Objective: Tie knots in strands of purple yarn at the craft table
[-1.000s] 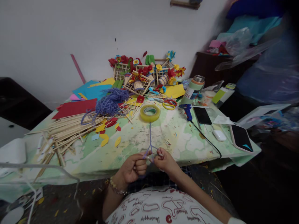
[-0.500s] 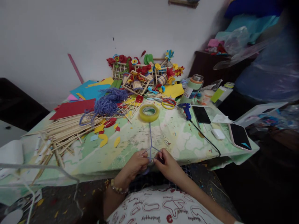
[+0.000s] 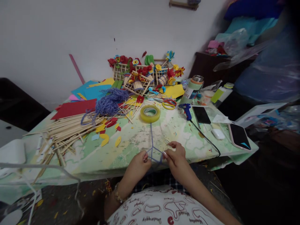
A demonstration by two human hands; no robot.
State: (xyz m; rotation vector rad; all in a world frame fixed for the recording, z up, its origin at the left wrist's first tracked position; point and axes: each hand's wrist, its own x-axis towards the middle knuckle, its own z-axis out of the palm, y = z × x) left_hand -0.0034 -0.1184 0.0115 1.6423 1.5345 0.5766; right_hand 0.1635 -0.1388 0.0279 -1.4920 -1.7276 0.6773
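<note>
A purple yarn strand runs from beneath a roll of yellowish tape toward me and splits near the table's front edge. My left hand is closed with a strand pinched between thumb and fingers. To its right, my right hand pinches another strand and pulls it outward, so the yarn spreads between both hands. One more strand hangs down the middle between them. The tape roll lies flat on the yarn's far end.
A tangle of purple yarn lies on wooden sticks at the left. Behind stand stick-and-paper flower crafts. On the right are a blue glue gun, scissors, a bottle and two phones.
My hands have moved apart, the right one going right and slightly up. The yarn between them has widened into an open loop. The tape roll has stayed in place.
</note>
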